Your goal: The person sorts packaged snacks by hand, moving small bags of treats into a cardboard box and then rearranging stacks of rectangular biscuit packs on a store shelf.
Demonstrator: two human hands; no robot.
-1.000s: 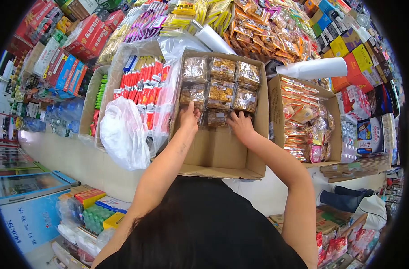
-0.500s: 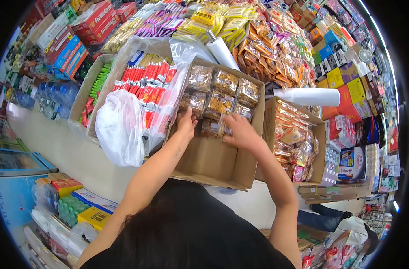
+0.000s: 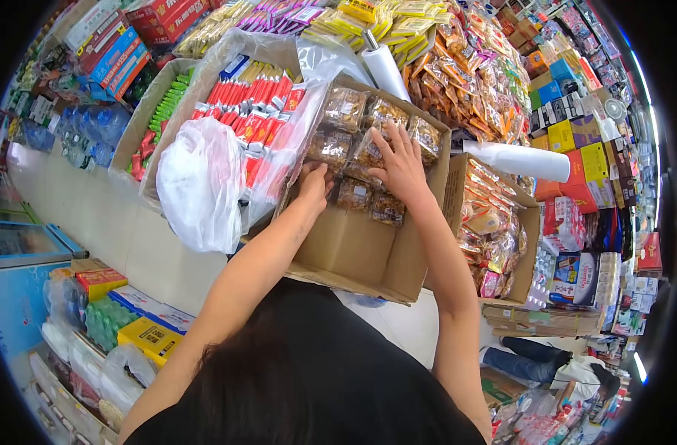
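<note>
a: how should the right hand (image 3: 401, 167) press on the packs (image 3: 346, 107)?

b: flat and lightly, i'd say, with the push spread over the fingers so nothing inside gets crushed.

a: is its grip closed?

b: no, open, fingers fanned over the middle ones. the left hand (image 3: 315, 187) curls at the near edge of a left-side pack; i can't tell whether it grips.

a: and the packs?

b: in the box (image 3: 353, 248), towards its far end, some partly under the right palm and fingers.
</note>
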